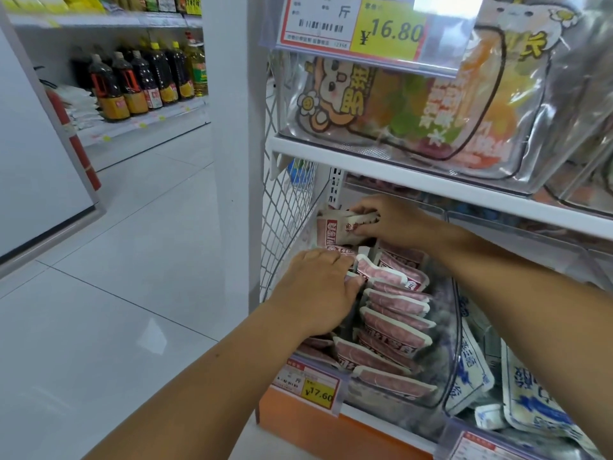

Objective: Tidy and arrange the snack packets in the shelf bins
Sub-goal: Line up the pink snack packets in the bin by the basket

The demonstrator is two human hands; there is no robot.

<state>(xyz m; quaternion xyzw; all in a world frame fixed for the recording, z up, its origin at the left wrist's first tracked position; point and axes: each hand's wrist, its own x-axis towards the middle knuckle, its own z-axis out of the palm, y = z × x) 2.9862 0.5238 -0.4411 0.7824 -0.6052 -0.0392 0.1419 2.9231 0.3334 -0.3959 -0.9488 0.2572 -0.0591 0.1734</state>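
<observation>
Scene evenly and brightly lit from overhead, pale glare reflected on the glossy floor [151,336], highlight blown out beside the price tag [351,24], edges bent by wide-angle lens, slight softness throughout.

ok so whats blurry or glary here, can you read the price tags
Head view: the 16.80 tag reads clearly, the 17.60 tag softer; glare whitens the clear upper bin; print on the pink packets smears; the floor shows a bright reflection.

Glossy plastic packets [391,330], clear bin [447,353]
</observation>
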